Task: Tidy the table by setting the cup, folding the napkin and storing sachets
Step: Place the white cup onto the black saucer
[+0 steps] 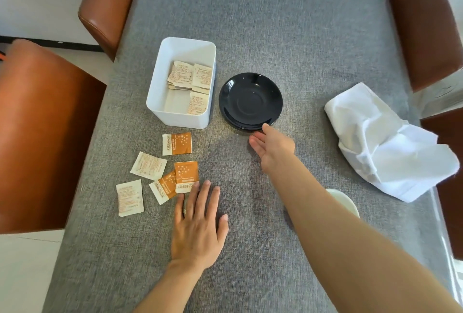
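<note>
A black saucer [250,100] lies mid-table, right of a white box [184,49] that holds several sachets. My right hand [271,146] is open just below the saucer, its thumb touching the near rim. Several loose orange and white sachets [176,143] lie on the cloth below the box. My left hand [199,225] rests flat and open on the table, fingertips touching one orange sachet [186,176]. A crumpled white napkin [383,142] lies at the right edge. The white cup [344,201] is mostly hidden behind my right forearm.
A grey cloth [275,24] covers the table. Brown leather chairs stand at the left [42,124], the far left [107,4] and the right [423,24]. The table's right edge runs close to the napkin.
</note>
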